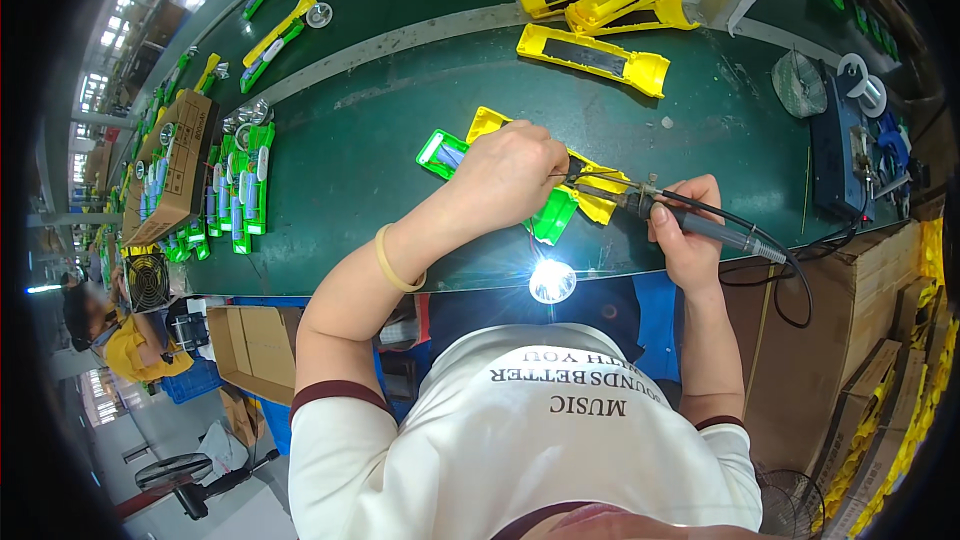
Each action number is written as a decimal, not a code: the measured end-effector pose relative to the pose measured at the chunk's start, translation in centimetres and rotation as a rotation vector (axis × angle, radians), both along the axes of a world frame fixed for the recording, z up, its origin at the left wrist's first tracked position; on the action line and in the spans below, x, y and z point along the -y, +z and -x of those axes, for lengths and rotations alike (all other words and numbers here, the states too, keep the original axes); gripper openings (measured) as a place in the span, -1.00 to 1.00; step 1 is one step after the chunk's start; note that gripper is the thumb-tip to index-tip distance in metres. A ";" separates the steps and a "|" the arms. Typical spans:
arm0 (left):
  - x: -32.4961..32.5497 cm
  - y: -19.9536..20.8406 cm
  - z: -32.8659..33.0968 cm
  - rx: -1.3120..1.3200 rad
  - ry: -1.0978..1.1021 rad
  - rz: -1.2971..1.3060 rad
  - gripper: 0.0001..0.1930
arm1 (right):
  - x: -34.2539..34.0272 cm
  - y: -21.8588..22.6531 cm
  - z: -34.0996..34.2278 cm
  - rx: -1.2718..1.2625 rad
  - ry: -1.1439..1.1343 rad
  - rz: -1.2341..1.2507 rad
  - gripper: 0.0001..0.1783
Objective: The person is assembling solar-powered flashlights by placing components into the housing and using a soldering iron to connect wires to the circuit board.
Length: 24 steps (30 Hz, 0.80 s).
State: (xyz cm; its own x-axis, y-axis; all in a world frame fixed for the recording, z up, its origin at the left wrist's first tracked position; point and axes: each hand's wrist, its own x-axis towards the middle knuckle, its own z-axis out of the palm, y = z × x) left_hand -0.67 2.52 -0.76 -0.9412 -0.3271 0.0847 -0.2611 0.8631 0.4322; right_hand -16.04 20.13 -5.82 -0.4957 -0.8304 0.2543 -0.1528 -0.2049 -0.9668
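Observation:
My right hand (690, 235) grips a soldering iron (700, 224) with a dark handle and a cable. Its tip end points left over a yellow plastic casing half (598, 202). My left hand (512, 172) is closed in a pinch above that casing, close to the iron's tip; what its fingers hold is hidden. Under the left hand lies a green casing (438, 152) with a blue cell in it, and a green end (552, 217) shows on the other side. A lit round lamp reflector (552, 281) hangs at the table's near edge, shining brightly.
Yellow casing halves (590, 58) lie at the back. A blue soldering station (838, 145) and a solder wire spool (862, 85) stand at right. Green casings (238, 190) line up at left beside a cardboard box (178, 170). Another person (140, 345) sits far left.

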 end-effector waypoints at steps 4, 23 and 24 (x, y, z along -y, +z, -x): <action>0.0 0.0 -0.1 -0.006 0.006 -0.004 -0.94 | -0.9 0.1 0.1 0.253 -0.060 0.159 -0.74; -0.4 0.7 -0.2 0.057 0.130 -0.075 -0.91 | 2.8 1.4 -2.3 0.423 -0.056 0.158 -0.74; -0.5 0.8 -0.4 -0.063 0.139 -0.036 -0.89 | 2.8 1.4 -2.3 0.425 -0.062 0.158 -0.74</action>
State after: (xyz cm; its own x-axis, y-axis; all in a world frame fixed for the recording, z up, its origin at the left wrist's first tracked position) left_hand -0.23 3.05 -0.01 -0.8799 -0.4576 0.1281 -0.3482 0.8043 0.4816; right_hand -13.74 17.34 -4.43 -0.6310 -0.7633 0.1389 0.2345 -0.3583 -0.9037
